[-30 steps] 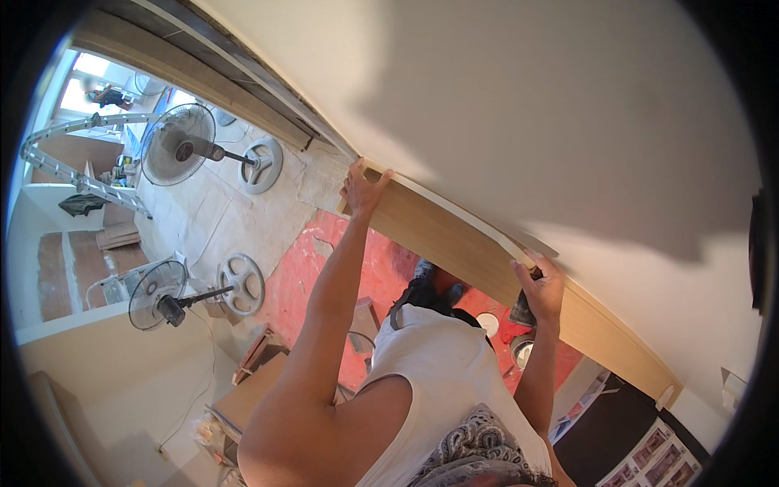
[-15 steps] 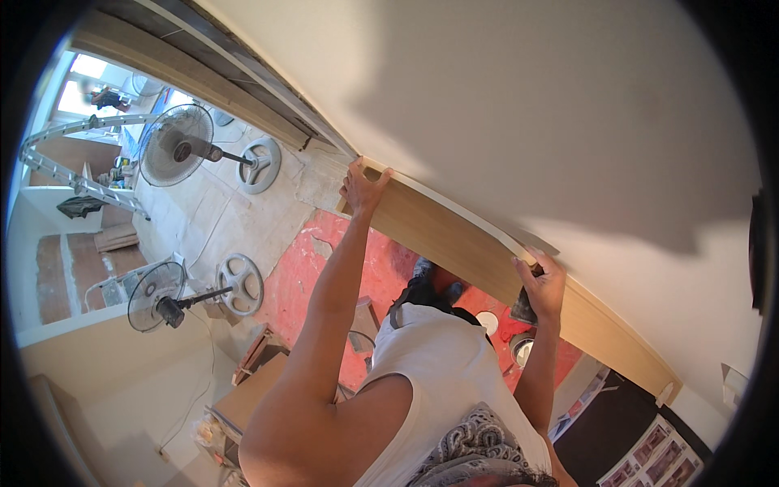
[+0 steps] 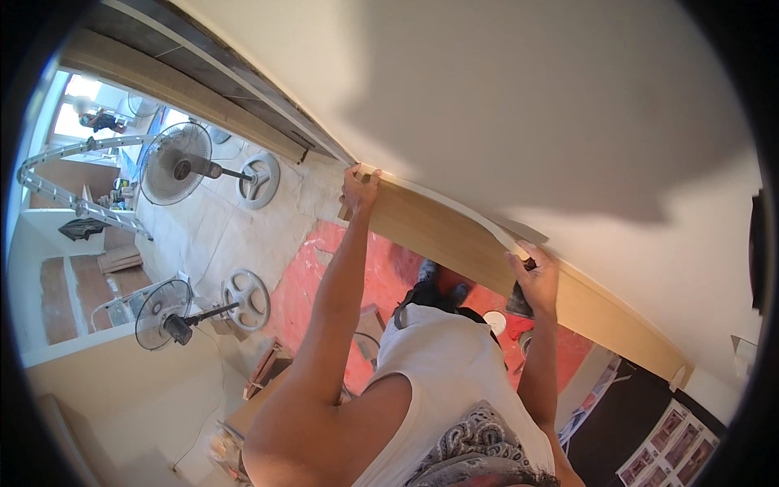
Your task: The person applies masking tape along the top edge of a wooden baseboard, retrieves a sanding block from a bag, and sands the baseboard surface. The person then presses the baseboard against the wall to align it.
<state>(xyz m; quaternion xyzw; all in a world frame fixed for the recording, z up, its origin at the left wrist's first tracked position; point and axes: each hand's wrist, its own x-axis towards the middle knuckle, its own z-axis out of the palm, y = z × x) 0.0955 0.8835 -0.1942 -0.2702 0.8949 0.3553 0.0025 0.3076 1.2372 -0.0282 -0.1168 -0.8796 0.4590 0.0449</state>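
Observation:
A long light-wood board [image 3: 438,235] runs diagonally against a pale wall or panel. Along its upper edge lies a thin white edging strip [image 3: 454,204], bowed away from the board between my hands. My left hand [image 3: 359,190] is closed round the strip and the board's far-left corner, thumb and fingers pinching the edge. Farther right, my right hand [image 3: 537,282] grips the strip between thumb and fingers. A dark blocky object [image 3: 518,303] shows beneath that palm; its kind is hidden, and whether I hold it I cannot tell.
Two standing fans [image 3: 177,165] [image 3: 165,315] and a ladder [image 3: 85,203] stand to the left. Below the board, the red floor [image 3: 324,252] holds a white round lid or tub [image 3: 494,322]. Printed picture sheets [image 3: 669,446] hang at lower right. A person [image 3: 99,120] is far off.
My right hand has shifted slightly down and left along the strip, which bows a bit more. My left hand keeps its hold at the corner. The whole view has tilted a little.

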